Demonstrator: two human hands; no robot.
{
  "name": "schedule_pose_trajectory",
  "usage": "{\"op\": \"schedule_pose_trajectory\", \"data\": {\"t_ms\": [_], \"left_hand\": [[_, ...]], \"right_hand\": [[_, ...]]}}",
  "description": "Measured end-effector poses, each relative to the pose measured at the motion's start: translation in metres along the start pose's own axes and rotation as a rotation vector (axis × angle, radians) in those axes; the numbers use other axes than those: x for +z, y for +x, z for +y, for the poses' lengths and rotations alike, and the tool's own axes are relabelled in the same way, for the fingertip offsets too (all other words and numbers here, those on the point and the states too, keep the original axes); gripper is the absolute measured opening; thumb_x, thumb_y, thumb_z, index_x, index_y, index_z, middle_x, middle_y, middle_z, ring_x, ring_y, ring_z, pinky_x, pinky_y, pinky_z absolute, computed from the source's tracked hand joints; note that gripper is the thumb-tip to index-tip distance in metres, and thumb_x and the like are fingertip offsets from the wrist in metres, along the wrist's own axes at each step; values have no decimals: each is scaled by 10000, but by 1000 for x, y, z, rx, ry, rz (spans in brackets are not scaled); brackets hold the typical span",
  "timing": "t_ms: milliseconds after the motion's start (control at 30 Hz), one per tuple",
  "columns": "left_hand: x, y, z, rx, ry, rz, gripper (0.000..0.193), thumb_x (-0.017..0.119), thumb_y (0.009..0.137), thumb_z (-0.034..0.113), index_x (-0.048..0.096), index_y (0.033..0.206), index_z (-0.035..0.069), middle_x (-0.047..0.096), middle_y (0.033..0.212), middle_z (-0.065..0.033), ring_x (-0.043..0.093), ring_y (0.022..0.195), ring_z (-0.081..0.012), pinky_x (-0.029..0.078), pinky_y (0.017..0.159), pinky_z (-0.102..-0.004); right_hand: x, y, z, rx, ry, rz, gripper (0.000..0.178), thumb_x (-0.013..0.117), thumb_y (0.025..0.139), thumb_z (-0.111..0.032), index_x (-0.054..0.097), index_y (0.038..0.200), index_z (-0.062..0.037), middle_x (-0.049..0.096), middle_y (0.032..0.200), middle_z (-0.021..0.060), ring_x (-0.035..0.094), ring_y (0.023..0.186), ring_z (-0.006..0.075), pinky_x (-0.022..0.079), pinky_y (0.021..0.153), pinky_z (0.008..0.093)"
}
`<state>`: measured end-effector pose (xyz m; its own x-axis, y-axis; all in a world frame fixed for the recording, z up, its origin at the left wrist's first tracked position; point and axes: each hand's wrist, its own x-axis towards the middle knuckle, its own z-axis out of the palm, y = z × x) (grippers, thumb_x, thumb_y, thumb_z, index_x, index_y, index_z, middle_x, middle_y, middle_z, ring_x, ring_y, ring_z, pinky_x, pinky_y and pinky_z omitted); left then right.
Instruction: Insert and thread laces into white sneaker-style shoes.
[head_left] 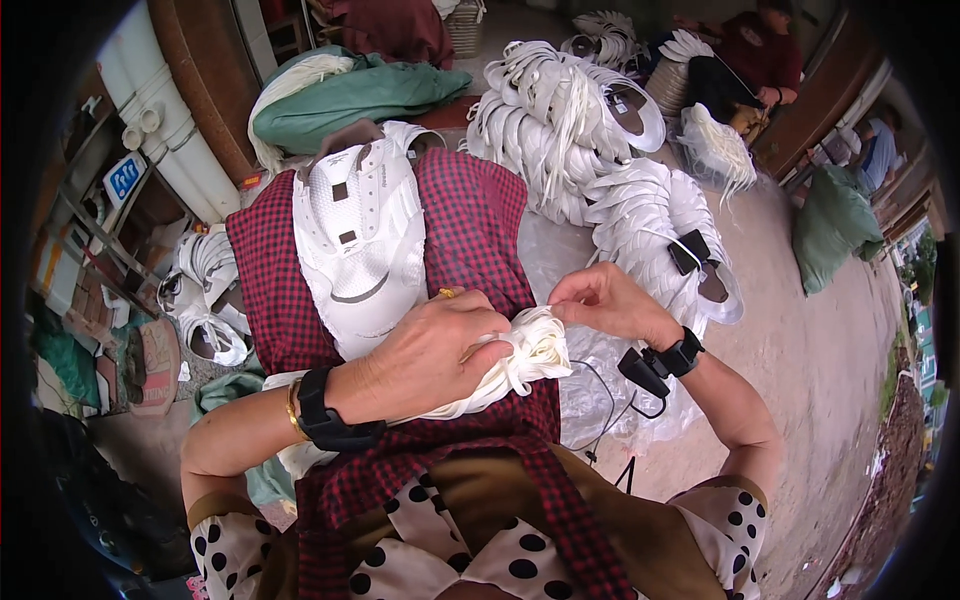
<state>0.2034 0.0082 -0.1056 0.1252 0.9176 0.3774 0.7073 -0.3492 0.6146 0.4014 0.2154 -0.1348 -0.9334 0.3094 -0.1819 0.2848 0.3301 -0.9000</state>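
Observation:
My left hand [440, 345] is closed around a bundle of white shoelaces [535, 352] above my lap. The looped end of the bundle sticks out to the right of my fingers, and its tail runs under my left wrist. My right hand [605, 305] is at that looped end, thumb and fingertips pinched together on a lace. White shoe uppers [362, 225] lie stacked across my knees, toe toward me, on a red and black checked apron [470, 215]. The lace holes of the top one face up.
Overlapping rows of white shoe uppers [550, 130] lie on the floor ahead, beside clear plastic sheeting [590, 400]. A green sack [370, 100] lies at the back; another green sack [838, 225] stands right. More uppers [205, 290] are at left. A seated person [755, 60] is at the far right.

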Motion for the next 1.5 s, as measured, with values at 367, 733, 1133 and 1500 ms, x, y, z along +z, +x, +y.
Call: {"op": "schedule_pose_trajectory", "data": {"t_ms": [367,733,1133,1500], "left_hand": [[5,19,-21,-106,-107,-148,226,730,829,112,668,998,-25,688,935,-193,682,882,-354,535,794,-411],[12,8,-24,-94,-137,-156,220,798,789,133,711,938,-4,725,894,-171,719,795,-293,561,719,-364],[-29,91,58,-93,-173,-126,296,643,927,98,629,1173,-66,662,1122,-188,685,894,-217,560,724,-329],[-74,98,35,-197,-740,95,286,543,1049,262,648,1055,-4,471,690,71,371,569,-30,446,614,-225]], "right_hand": [[-5,-14,1,-31,956,413,104,561,969,-148,561,1041,-73,550,825,-11,511,663,70,435,600,208],[-319,-293,51,246,-883,2317,291,546,837,-256,666,834,8,684,801,243,669,767,423,508,734,514],[-173,-182,-68,-51,-614,1021,260,693,922,-222,696,885,35,587,681,-9,490,652,58,429,593,274],[-97,-13,-141,-443,-367,539,220,734,899,-203,732,886,16,663,742,-25,525,705,39,444,647,231]]}}
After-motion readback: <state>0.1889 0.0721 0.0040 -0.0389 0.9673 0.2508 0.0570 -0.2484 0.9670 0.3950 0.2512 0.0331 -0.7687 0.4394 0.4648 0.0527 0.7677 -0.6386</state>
